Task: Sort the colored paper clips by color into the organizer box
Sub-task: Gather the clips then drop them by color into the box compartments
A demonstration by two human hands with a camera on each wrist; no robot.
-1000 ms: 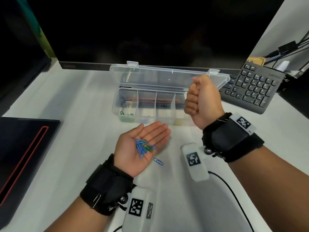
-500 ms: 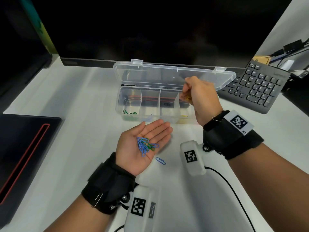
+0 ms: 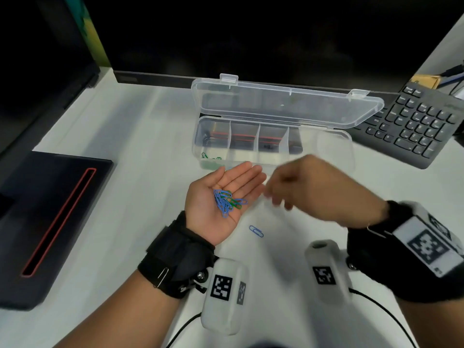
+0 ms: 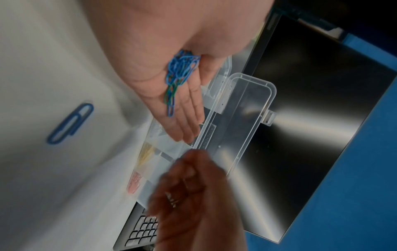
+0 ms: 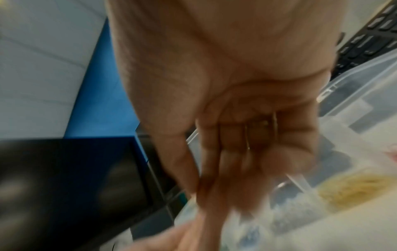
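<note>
Head view: left hand (image 3: 221, 204) held palm up above the white tabletop (image 3: 120, 197), fingers straight and together, cradling a small tangle of blue and green paper clips (image 3: 227, 202) in the palm. Right hand (image 3: 308, 187) hovering just beside the left fingertips, palm down, fingers loosely spread and relaxed, badly motion-blurred, holding nothing that can be made out. Black straps and white tagged camera blocks on both wrists.

Clear plastic organizer box (image 3: 273, 146) just beyond the hands, hinged lid (image 3: 283, 104) tipped back, thin dividers splitting it into a row of compartments; a few green clips (image 3: 211, 156) in the leftmost one. One loose blue clip (image 3: 256, 231) flat on the tabletop near the left palm's heel.

Left wrist view only: yellow clips (image 4: 147, 153) and pink clips (image 4: 134, 183) in separate compartments, hidden from the head view by the right hand; also a ring on a right finger. Right wrist view: mostly blurred palm, a yellow smear (image 5: 352, 188) inside the box.

Dark grey keyboard (image 3: 416, 121) to the right, glossy black monitor (image 3: 251, 33) behind, matte black laptop (image 3: 50, 209) with a red stripe to the left.
</note>
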